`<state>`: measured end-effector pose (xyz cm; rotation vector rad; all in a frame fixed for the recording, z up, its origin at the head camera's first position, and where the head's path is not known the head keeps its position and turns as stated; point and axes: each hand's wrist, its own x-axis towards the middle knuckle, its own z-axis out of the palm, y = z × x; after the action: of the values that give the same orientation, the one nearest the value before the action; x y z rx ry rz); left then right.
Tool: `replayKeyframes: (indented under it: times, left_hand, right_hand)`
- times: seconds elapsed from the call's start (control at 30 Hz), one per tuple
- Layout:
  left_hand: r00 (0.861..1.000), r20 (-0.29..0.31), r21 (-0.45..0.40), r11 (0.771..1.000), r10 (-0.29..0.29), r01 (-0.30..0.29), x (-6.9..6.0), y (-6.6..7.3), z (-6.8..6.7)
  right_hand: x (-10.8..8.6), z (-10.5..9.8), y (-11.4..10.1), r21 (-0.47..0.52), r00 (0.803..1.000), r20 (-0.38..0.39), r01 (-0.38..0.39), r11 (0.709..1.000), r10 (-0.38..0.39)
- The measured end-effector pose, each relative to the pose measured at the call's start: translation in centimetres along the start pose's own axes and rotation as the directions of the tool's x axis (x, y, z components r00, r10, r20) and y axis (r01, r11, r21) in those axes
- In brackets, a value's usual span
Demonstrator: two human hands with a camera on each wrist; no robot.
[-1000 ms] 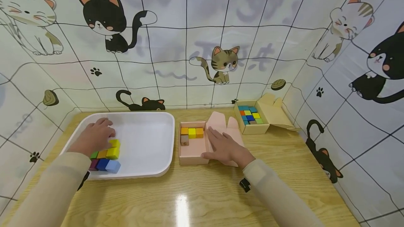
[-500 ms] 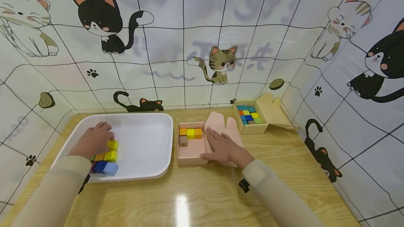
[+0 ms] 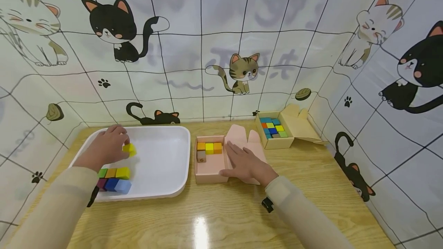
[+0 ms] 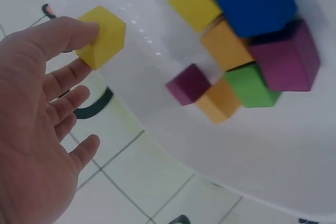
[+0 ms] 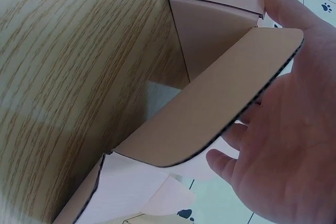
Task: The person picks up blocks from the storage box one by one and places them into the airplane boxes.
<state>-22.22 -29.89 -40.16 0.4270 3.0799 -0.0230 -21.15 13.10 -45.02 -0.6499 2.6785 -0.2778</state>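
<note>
Over the white tray (image 3: 157, 156), my left hand (image 3: 105, 147) pinches a yellow cube (image 4: 102, 38) between thumb and fingertips. Below that hand, blocks lie grouped at the tray's near left: yellow (image 3: 122, 173), light blue (image 3: 123, 186), dark blue (image 3: 112, 184), orange, green and purple. A pink cardboard box (image 3: 212, 178) stands to the tray's right, with two orange cubes, a yellow cube (image 3: 209, 148) and a grey-brown cube (image 3: 201, 156) inside. My right hand (image 3: 246, 163) rests with extended fingers on its folded-back lid (image 5: 215, 98), thumb at the box's edge.
A tan cardboard box (image 3: 279, 143) filled with coloured blocks stands at the back right, its lid (image 3: 301, 126) folded open to the right. Behind the wooden table (image 3: 235, 218) rises a tiled-pattern sheet (image 3: 187, 49) with printed cats.
My left hand has lifted the yellow cube up from beside the other blocks, uncovering the green and orange ones. The right hand has stayed in place on the lid.
</note>
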Motion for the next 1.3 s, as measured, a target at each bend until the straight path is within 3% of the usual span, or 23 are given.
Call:
replayKeyframes:
  times: [0.23,0.4,0.63,0.83,1.03,1.3]
  left_hand:
    - [0.999,-0.021,-0.034,0.999,0.028,-0.029,1.2,2.7,-2.5]
    - [0.994,-0.05,-0.031,0.995,0.092,-0.094,2.5,5.6,-3.7]
    - [0.975,-0.1,-0.03,0.979,0.2,-0.204,4.5,10.0,-4.7]
    - [0.964,-0.072,0.007,0.967,0.256,-0.257,6.5,14.2,-3.8]
    - [0.954,0.007,0.052,0.952,0.3,-0.3,8.0,17.9,-2.4]
    - [0.945,0.127,0.082,0.946,0.302,-0.313,9.2,20.9,-0.2]
  right_hand:
    - [0.0,0.0,-0.1,-0.008,1.0,0.004,-0.012,1.0,0.012]
    - [0.0,0.0,-0.1,-0.002,1.0,0.006,-0.011,1.0,0.011]
    - [0.0,0.0,-0.1,-0.004,1.0,0.006,-0.012,1.0,0.012]
    - [0.1,0.1,0.0,-0.009,1.0,0.009,-0.013,1.0,0.013]
    - [0.3,0.1,0.1,-0.008,1.0,0.014,-0.016,1.0,0.016]
    - [-0.1,-0.3,-0.1,-0.008,1.0,0.013,-0.005,1.0,0.005]
